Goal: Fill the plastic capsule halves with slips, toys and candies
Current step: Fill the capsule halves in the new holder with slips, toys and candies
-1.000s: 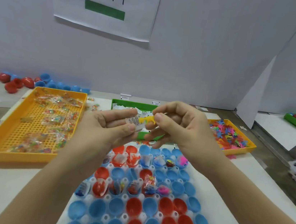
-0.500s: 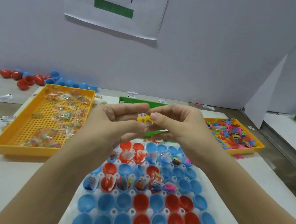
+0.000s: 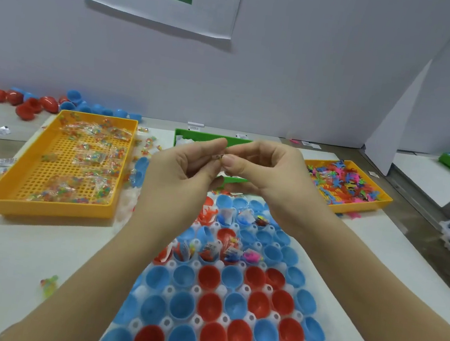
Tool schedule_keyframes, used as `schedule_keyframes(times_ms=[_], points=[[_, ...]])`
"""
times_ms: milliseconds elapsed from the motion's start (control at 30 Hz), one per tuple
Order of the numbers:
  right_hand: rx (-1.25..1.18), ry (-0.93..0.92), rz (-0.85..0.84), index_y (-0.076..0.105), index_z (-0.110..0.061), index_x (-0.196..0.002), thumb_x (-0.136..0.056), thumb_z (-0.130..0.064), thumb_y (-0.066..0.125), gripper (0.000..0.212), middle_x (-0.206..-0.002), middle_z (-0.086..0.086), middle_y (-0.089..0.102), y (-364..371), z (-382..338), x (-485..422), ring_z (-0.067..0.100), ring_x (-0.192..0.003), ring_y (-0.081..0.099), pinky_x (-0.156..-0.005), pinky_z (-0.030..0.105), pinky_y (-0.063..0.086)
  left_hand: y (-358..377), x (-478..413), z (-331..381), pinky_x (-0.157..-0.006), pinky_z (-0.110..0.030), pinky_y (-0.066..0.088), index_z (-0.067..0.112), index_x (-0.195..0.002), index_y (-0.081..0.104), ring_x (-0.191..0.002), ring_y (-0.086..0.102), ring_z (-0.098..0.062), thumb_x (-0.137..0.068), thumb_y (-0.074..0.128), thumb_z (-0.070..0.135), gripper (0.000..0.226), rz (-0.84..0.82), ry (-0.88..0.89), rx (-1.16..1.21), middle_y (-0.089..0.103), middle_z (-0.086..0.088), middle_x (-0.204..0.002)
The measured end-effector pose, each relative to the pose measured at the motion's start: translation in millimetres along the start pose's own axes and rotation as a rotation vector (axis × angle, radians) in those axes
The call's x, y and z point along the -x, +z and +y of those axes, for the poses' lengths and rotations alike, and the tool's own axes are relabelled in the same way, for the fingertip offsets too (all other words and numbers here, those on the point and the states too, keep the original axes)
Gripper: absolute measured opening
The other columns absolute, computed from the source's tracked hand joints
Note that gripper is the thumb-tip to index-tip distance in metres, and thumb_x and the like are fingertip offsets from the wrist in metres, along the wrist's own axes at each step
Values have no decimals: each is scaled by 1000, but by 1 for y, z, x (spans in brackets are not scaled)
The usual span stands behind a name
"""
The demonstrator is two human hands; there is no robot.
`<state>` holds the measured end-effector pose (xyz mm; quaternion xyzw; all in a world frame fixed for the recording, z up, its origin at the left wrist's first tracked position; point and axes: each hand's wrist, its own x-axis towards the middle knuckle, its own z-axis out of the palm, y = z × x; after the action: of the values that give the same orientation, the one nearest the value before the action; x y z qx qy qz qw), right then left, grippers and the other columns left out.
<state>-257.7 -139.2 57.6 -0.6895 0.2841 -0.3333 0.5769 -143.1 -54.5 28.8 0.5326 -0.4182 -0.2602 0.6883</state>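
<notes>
White bench (image 3: 6, 256), tray (image 3: 196, 289) at near edge: our left hand (image 3: 180, 176) and right hand (image 3: 269, 173) pinch one slip (image 3: 219, 157) between fingertips; we'd roll it tight to fit an empty half (image 3: 183, 276).

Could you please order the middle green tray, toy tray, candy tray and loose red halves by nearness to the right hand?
1. Middle green tray, behind the right hand.
2. Toy tray, right.
3. Candy tray, left.
4. Loose red halves, back left.
</notes>
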Motion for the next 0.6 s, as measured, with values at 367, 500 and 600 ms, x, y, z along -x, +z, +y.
schedule_keyframes(times_ms=[367, 500, 600], points=[[333, 267, -60, 72, -10, -88, -73, -11, 78, 16, -74, 9, 74, -74, 28, 28, 19, -62, 70, -56, 23, 57, -76, -25, -18, -72, -4, 49, 34, -119, 67, -86, 62, 13, -90, 68, 20, 33, 177, 142, -509, 66, 19, -103], [469, 384, -126, 75, -12, -84, -75, -14, 79, 10, -73, 6, 74, -89, 41, 33, 16, -60, 69, -54, 22, 55, -144, -32, -64, -79, -37, 57, 65, -98, 62, -83, 65, -4, -71, 50, 55, 31, 280, -93, -708, 70, 11, -106], [507, 408, -155, 74, -9, -83, -75, -14, 80, 11, -76, 8, 74, -92, 46, 30, 16, -63, 70, -54, 21, 54, -195, -32, -112, -83, -56, 57, 69, -96, 59, -111, 63, -25, -67, 44, 57, 35, 345, -197, -843, 64, -5, -125]])
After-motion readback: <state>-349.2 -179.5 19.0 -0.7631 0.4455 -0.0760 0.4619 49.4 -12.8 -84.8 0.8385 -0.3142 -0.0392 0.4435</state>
